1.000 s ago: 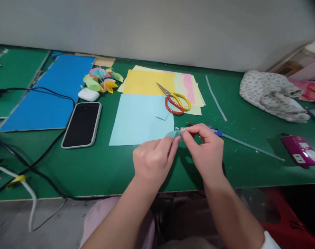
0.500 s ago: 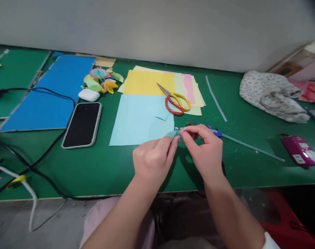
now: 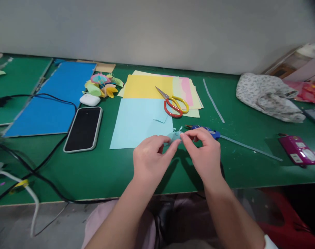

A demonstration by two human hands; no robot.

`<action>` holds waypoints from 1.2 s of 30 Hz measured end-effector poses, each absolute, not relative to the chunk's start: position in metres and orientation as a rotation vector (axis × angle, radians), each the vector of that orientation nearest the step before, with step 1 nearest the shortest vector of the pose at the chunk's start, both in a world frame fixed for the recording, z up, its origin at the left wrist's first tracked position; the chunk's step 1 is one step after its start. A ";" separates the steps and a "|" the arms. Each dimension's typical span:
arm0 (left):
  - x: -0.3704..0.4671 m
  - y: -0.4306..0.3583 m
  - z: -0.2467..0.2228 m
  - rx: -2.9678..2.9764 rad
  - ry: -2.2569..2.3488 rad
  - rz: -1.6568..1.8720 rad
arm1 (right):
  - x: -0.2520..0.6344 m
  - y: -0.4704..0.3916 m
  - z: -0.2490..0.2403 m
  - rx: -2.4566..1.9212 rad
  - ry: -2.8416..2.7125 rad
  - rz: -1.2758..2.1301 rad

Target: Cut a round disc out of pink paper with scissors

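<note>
A small light blue paper piece (image 3: 175,136) with thin curled strips on top is pinched between both hands. My left hand (image 3: 153,155) holds it from the left, thumb and finger closed on its edge. From the right, my right hand (image 3: 204,150) grips the same piece between thumb and fingertips. Behind the right hand lies a blue glue gun (image 3: 214,134) with a clear glue stick (image 3: 250,148) sticking out. Scissors (image 3: 175,103) with red and yellow handles rest on light blue paper (image 3: 136,121) and yellow paper (image 3: 149,86).
A phone (image 3: 83,129), a white case (image 3: 90,100) and paper butterflies and flowers (image 3: 102,84) lie left. Cables (image 3: 43,174) cross the left side. A second glue stick (image 3: 213,101), a patterned cloth (image 3: 268,97) and a purple device (image 3: 299,149) are right.
My left fingers have shifted and more of the light blue piece and its curled strips shows. The view has tilted slightly, so the table items appear a little lower.
</note>
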State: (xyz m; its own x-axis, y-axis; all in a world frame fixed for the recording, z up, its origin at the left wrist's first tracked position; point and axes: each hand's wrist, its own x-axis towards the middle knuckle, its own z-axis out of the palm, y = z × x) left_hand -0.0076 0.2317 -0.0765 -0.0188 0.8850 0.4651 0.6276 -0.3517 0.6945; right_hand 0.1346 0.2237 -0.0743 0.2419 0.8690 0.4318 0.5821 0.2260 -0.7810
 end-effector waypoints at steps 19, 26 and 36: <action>-0.016 0.236 -0.073 1.493 1.451 1.273 | 0.159 0.215 -0.072 -1.274 -0.822 0.389; -0.014 0.234 -0.073 1.636 1.447 1.284 | 0.160 0.217 -0.068 -1.377 -1.125 0.600; -0.013 0.233 -0.072 1.687 1.401 1.235 | 0.155 0.230 -0.072 -1.327 -1.239 0.831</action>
State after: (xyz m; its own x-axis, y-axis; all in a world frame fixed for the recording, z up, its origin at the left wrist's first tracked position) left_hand -0.0126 0.2330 -0.0720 0.0027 0.9629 0.2700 0.3889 -0.2497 0.8868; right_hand 0.1554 0.2301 -0.0721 0.2114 0.9617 0.1744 0.2033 0.1313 -0.9703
